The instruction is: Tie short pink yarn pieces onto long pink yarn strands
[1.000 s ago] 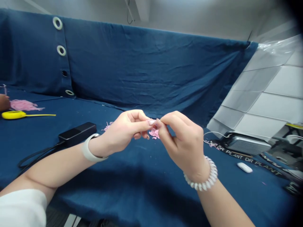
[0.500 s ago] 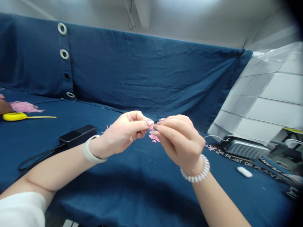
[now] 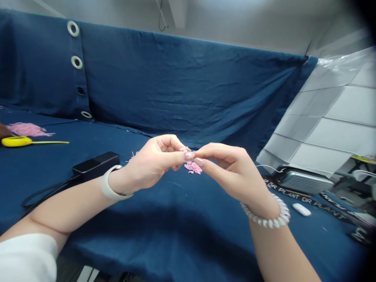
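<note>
Over the table, in the middle of the head view, my left hand (image 3: 155, 162) is closed in a pinch on a small piece of pink string (image 3: 185, 149), mostly covered by the fingertips. My right hand (image 3: 232, 168) meets it from the right, thumb and forefinger pinched at the same spot. What the right fingertips hold is too small and covered to see clearly. Just beyond and below the fingertips lies a little heap of pink string pieces (image 3: 193, 167). More thin pink strands (image 3: 132, 156) show behind my left wrist.
On the left are a black power adapter (image 3: 96, 164) with a cable, a yellow-handled tool (image 3: 18, 141) and a pink string bundle (image 3: 28, 129), with part of another person's hand at the edge. Right: a grey ribbed device (image 3: 304, 180), a white case (image 3: 301, 209), a lettered strap (image 3: 305, 199).
My right hand has turned, its wrist swinging right and its thumb coming round below the forefinger at the pinch. My left hand stays nearly in place. The view has tilted slightly.
</note>
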`<action>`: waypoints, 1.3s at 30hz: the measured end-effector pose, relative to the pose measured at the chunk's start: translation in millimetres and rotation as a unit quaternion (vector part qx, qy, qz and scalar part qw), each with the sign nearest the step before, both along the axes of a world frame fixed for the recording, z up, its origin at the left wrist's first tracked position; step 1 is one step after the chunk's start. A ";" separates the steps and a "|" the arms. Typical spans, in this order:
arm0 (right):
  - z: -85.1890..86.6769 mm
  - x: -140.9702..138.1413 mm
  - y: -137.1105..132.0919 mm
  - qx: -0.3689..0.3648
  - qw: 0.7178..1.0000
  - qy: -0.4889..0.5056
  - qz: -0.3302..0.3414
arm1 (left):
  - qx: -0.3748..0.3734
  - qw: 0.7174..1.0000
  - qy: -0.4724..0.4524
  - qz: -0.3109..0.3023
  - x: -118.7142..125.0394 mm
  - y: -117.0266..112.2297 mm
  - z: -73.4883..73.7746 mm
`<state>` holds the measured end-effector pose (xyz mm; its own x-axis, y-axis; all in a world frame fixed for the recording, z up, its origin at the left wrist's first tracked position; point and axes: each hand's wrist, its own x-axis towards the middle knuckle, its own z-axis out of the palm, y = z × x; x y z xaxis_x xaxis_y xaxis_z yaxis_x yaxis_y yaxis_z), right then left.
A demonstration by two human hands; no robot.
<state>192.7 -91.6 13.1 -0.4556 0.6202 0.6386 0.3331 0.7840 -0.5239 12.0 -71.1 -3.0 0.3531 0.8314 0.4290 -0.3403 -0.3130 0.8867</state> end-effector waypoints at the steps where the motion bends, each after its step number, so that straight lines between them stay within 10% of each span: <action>1: 0.7 0.5 -0.8 0.007 1.000 -0.004 -0.005 | 0.001 1.000 0.005 -0.003 0.0 0.1 -0.4; 25: 6.2 6.9 -6.6 0.028 0.993 -0.095 -0.058 | -0.041 0.992 0.120 -0.001 2.1 1.8 -2.4; 39: -11.4 -4.7 2.8 0.253 0.935 -0.180 -0.173 | -0.039 0.989 0.139 0.018 -14.6 5.9 11.4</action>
<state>187.9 -88.9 1.8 -0.5259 0.4296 0.7340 0.6958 0.7136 0.0809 -2.6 -65.2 8.4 0.4189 0.8720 0.2532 -0.0693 -0.2474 0.9664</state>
